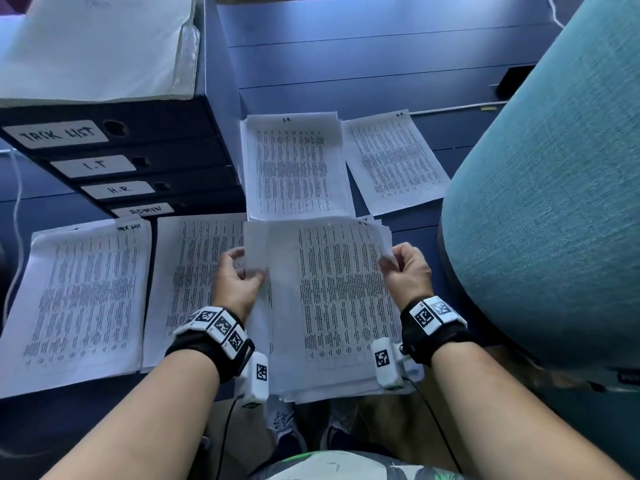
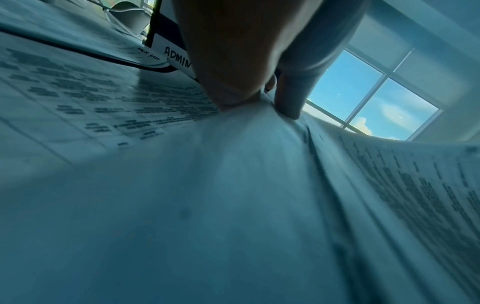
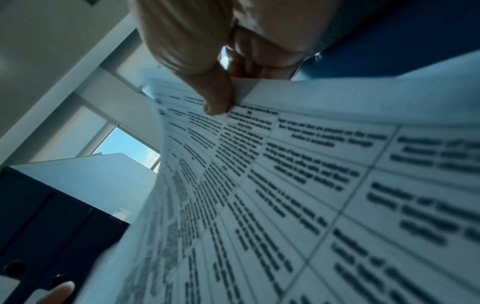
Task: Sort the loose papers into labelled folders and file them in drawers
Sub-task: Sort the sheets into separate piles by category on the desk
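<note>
1. The unsorted stack [image 1: 332, 306] lies just in front of the I.T. pile [image 1: 294, 168].
2. Left hand [image 1: 239, 282] pinches a blank sheet [image 1: 258, 251]; right hand [image 1: 407, 268] pinches the top printed sheet's corner.
3. The pinch could lift two clinging sheets, misfiling one.

White papers [image 1: 332, 306] carry black printed tables; dark binders [image 1: 138, 161] bear white labels; the chair [image 1: 554, 202] is teal.
</note>
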The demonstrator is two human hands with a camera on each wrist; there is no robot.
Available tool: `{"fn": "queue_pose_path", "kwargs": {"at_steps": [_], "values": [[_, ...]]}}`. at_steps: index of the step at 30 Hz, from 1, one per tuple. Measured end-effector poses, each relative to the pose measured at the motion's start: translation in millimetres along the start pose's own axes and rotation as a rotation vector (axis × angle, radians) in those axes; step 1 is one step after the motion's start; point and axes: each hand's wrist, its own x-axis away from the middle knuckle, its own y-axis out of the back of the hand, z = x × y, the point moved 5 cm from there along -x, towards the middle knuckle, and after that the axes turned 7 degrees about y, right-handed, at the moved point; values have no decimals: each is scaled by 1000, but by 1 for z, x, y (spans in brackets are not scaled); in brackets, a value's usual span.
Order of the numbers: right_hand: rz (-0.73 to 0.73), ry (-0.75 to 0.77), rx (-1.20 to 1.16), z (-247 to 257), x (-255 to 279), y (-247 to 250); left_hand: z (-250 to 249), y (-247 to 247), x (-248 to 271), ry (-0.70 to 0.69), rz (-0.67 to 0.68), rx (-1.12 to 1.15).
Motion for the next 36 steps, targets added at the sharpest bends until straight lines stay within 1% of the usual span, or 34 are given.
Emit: {"fn": "queue_pose_path", "kwargs": {"at_steps": [2, 3, 7, 9, 11, 13, 15, 17, 21, 23, 26, 29, 31, 34, 36], "values": [[-13, -43, -60, -2, -1, -2, -3, 4, 1, -48, -16, -85], [-19, -61, -83, -2, -1, -3, -3, 5, 2, -52, -5, -82], [-37, -75, -121, -3, -3, -4, -1, 1, 3, 20, 8, 13], [-29, -66, -156, -2, -3, -5, 2, -2, 3, 76, 44, 43], [14, -66, -230, 0, -3, -7, 7, -3, 2, 115, 77, 57], [82, -80, -358, 4, -2, -10, 12, 1, -3, 118, 39, 27], [141, -86, -437, 5, -2, -12, 19, 6, -10, 123, 2, 0], [173, -81, -446, 5, -2, -13, 19, 6, -11, 109, 1, 3], [177, -95, -499, 4, -3, -15, 13, 5, -7, 71, 26, 42], [167, -99, -522, 3, -4, -14, 7, 4, -1, 64, 52, 94], [128, -99, -457, 1, -6, -8, -1, 0, 4, 57, 87, 146], [112, -77, -466, 7, -5, -5, -4, 0, 5, 67, 57, 172], [130, -70, -491, 11, -5, -4, -7, 0, 6, 54, 46, 157], [167, -94, -461, 7, -3, -6, -10, -2, 4, 19, 39, 130], [164, -115, -443, 9, -2, -5, -12, -5, 3, -9, 81, 100]]}}
